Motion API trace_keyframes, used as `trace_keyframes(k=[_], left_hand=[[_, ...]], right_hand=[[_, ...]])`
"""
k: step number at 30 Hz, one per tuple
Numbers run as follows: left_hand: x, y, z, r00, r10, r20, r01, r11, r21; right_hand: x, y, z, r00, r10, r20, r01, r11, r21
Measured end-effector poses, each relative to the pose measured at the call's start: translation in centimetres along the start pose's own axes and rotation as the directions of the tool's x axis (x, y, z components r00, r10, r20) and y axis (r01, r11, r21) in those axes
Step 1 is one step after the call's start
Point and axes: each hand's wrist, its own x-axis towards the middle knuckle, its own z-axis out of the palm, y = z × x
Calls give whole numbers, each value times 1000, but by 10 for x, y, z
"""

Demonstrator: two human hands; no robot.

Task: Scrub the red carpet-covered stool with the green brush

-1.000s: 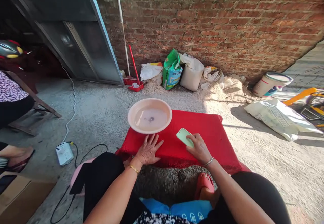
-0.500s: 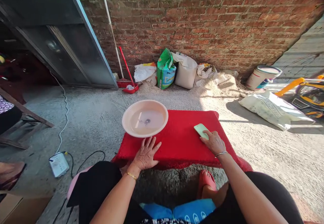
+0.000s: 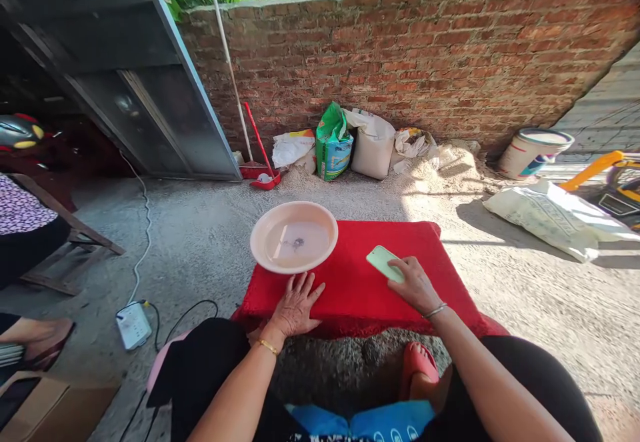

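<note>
My left hand (image 3: 296,309) lies flat with fingers spread on the front left of a red cloth-covered table (image 3: 345,289). Its fingertips reach close to the near rim of a pale pink basin (image 3: 261,255). The basin holds shallow, clear-looking liquid and a small dark mark shows at its middle. In my right hand (image 3: 415,285) is the right end of a light green phone (image 3: 383,262), gripped between thumb and fingers. The phone lies flat or just above the red cloth; I cannot tell which.
A brick wall (image 3: 390,55) stands behind, with a green bag (image 3: 334,145), a white sack (image 3: 373,145) and a red dustpan (image 3: 267,181) at its foot. A power strip (image 3: 133,325) with cables lies at left. Another person's foot (image 3: 45,342) is beside a cardboard box (image 3: 65,409).
My right hand has moved left across the red cloth with the phone. The left hand keeps its place by the basin. The whole view has shifted slightly.
</note>
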Motion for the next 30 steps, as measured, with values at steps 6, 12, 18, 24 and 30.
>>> trace_keyframes(k=[6,12,18,24,30], left_hand=[[0,-4,4,1000,23,-9,-23,1000,-1],[1,-5,3,1000,12,-28,-12,1000,-4],[0,-3,6,998,3,-62,-2,1000,10],[0,-5,14,997,5,-83,-5,1000,2],[-2,-7,10,999,-21,-47,22,1000,22]], right_hand=[[0,-69,48,921,-346,180,321,935,154],[19,-31,43,975,-131,179,136,991,-17],[13,54,-8,897,441,2,-426,868,-256],[-26,110,-53,690,686,-232,-719,613,-328],[-32,106,-28,846,502,-180,-526,842,-123]])
